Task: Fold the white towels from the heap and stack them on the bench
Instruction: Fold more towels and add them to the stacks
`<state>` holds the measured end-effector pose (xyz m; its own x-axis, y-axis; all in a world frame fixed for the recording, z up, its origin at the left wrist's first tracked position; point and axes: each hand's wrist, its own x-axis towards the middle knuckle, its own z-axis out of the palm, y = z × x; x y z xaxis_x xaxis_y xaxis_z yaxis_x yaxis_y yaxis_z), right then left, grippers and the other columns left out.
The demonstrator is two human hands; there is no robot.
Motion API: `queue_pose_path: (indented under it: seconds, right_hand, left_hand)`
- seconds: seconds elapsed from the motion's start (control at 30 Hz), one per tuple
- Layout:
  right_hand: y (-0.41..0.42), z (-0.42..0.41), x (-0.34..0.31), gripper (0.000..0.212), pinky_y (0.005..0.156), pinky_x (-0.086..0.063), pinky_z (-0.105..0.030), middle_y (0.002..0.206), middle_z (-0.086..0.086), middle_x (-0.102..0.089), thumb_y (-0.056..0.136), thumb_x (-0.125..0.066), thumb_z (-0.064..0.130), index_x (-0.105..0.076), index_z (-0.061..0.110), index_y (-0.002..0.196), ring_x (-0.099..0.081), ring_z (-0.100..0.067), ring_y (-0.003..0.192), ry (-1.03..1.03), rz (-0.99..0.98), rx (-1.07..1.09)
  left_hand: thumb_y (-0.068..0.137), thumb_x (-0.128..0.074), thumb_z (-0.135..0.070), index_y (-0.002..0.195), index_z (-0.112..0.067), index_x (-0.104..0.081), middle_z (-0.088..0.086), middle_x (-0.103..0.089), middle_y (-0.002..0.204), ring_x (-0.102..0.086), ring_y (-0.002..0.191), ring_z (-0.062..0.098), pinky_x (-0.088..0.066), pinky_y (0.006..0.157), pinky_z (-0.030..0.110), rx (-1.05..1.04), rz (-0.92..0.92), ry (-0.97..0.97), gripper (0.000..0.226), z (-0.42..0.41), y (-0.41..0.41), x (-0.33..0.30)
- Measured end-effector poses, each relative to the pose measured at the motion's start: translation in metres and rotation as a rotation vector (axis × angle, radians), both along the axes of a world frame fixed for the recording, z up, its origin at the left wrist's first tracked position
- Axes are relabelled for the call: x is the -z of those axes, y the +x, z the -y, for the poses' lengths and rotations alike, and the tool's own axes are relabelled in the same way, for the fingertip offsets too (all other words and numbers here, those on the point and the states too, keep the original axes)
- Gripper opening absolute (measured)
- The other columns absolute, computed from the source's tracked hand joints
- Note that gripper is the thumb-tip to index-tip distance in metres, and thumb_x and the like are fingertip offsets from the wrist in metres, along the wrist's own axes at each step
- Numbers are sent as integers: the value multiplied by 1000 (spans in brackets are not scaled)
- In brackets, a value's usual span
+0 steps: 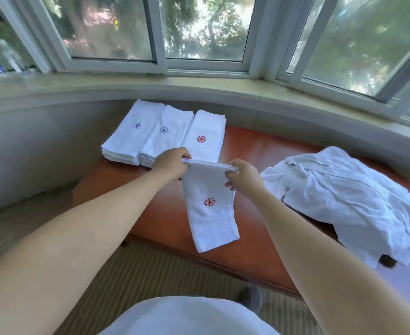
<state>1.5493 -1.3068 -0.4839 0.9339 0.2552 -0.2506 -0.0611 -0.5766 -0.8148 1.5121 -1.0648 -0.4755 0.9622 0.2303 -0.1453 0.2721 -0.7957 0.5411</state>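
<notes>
Over wooden bench (259, 151): folded towel (210, 204) pinched by left hand (172, 163), right hand (245, 176); three stacks (162, 131) behind, heap (344, 197) right

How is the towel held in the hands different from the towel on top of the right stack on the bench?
The held towel hangs in the air, gripped at its top edge by the left hand and the right hand; the stack's top towel lies flat on the stack on the bench. No hand touches the stack's top towel. Both are white and folded narrow, each with a red flower emblem.
</notes>
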Motion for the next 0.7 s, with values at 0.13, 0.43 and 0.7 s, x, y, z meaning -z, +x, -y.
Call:
queue_pose_path:
  seconds: [0.13,0.43,0.7]
  right_hand:
    - [-18,-39,-18,19,74,-64,-43,83,-3,-74,84,-51,13,-65,23,91,-75,-16,64,9,74,-6]
    - [-28,-94,-51,18,70,-62,-41,77,2,-75,84,-52,15,-65,25,90,-74,-12,65,-41,161,-48]
    - [8,-132,-59,17,74,-60,-33,63,9,-73,77,-52,19,-65,26,86,-72,-6,58,-82,137,-107]
  left_hand:
    - [84,-59,-16,90,-30,-65,-10,-67,92,-63,91,20,-49,69,32,-18,44,18,16,-37,-23,-19]
    - [85,-57,-18,89,-28,-64,-8,-71,92,-65,88,20,-44,67,30,-93,119,-86,13,-87,-40,-46]
    - [85,-56,-12,91,-29,-63,-7,-72,94,-75,74,11,-56,64,34,-159,106,-235,20,-123,-15,-54]
